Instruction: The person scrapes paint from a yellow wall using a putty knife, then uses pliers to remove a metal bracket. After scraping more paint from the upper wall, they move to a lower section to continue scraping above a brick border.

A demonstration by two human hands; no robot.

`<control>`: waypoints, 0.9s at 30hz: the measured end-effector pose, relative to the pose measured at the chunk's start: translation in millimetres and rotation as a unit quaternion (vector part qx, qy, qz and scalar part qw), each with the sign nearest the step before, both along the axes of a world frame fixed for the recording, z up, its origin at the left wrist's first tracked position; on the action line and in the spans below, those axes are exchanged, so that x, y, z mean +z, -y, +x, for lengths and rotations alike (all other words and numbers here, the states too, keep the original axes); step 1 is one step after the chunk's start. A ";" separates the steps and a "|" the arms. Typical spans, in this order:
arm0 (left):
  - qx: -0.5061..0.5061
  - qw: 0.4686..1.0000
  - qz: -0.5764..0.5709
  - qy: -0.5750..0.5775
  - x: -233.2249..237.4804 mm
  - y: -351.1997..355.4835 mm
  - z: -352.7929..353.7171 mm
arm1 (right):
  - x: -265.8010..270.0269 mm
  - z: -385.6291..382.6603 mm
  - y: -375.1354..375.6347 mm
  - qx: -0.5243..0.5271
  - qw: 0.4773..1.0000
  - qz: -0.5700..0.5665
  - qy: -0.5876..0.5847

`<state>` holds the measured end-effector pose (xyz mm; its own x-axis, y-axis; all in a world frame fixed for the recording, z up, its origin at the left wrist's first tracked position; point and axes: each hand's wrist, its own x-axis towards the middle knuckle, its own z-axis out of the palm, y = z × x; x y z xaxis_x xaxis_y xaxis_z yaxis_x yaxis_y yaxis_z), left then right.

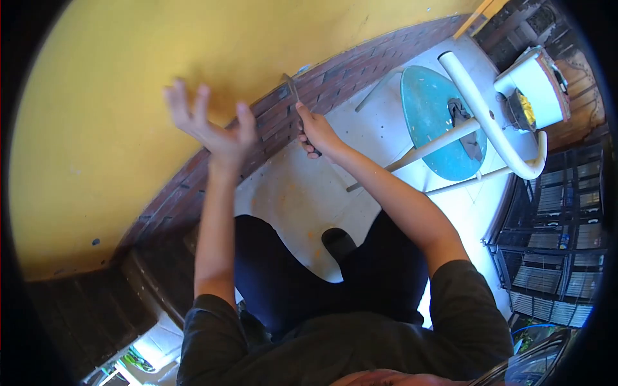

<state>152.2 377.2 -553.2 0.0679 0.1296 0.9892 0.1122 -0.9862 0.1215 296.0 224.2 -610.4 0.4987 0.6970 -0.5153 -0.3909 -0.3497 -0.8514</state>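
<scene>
My left hand (215,132) is raised in front of the yellow wall (116,141), fingers spread, slightly blurred, with nothing in it. My right hand (318,135) is wrapped round the dark handle of a thin-bladed hand tool (293,89). Its narrow metal blade points up and toward the wall, its tip overlapping the brick-patterned band (322,87) in this view. A dent of bare plaster or chipped paint shows on the wall just past the tip.
To the right stands a chair (421,138) with a round teal seat, pale tubular frame and a dark cloth (473,141) on it. Beyond are a white box (534,90), a bowl with yellow contents (524,109) and a black metal grille (553,238). Crumbs dot the pale floor (283,193).
</scene>
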 end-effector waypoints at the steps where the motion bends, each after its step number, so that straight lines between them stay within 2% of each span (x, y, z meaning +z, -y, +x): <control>1: -0.063 0.997 -0.047 -0.016 -23.0 13.9 6.9 | 1.3 -2.3 0.0 -0.001 1.000 0.010 -0.018; 3: -0.156 0.947 -0.273 -0.058 -49.2 58.4 20.7 | 4.7 -6.6 -1.4 -0.009 0.999 0.029 -0.039; 5: -0.171 0.872 -0.458 -0.035 -85.0 82.9 39.2 | 4.1 -15.0 -2.7 -0.028 0.997 0.050 -0.052; 7: -0.249 0.677 -0.690 -0.059 -86.0 85.4 41.5 | -3.2 -18.2 -7.2 -0.027 0.997 0.057 -0.051; 9: -0.321 0.535 -0.779 -0.066 -89.4 82.6 43.4 | -16.2 -23.6 -14.5 -0.041 0.997 0.064 -0.017; 11: -0.406 0.497 -0.765 -0.049 -89.1 72.2 48.6 | -26.7 -29.8 -30.1 -0.056 0.995 0.069 0.052; 14: -0.375 0.509 -0.774 -0.040 -86.3 66.3 44.2 | -28.8 -41.7 -44.9 -0.063 0.992 0.047 0.095; 17: -0.353 0.530 -0.765 -0.093 -108.8 44.5 28.6 | -59.3 -48.4 -67.9 -0.119 0.969 0.082 0.198; 20: -0.286 0.544 -0.774 -0.152 -111.1 41.0 20.7 | -75.2 -49.1 -76.3 -0.115 0.971 0.107 0.179; 23: -0.308 0.544 -0.773 -0.109 -117.3 45.5 24.9 | -81.0 -49.8 -76.8 -0.117 0.963 0.108 0.218; 27: -0.300 0.534 -0.780 -0.129 -125.8 47.5 23.4 | -65.6 -49.8 -59.9 -0.120 0.966 0.155 0.170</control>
<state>175.6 329.7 -679.0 0.6686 0.6604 -0.3420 0.0440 0.4239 0.9046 246.2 284.0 -676.0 0.7688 0.6346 -0.0784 -0.1080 0.0080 -0.9941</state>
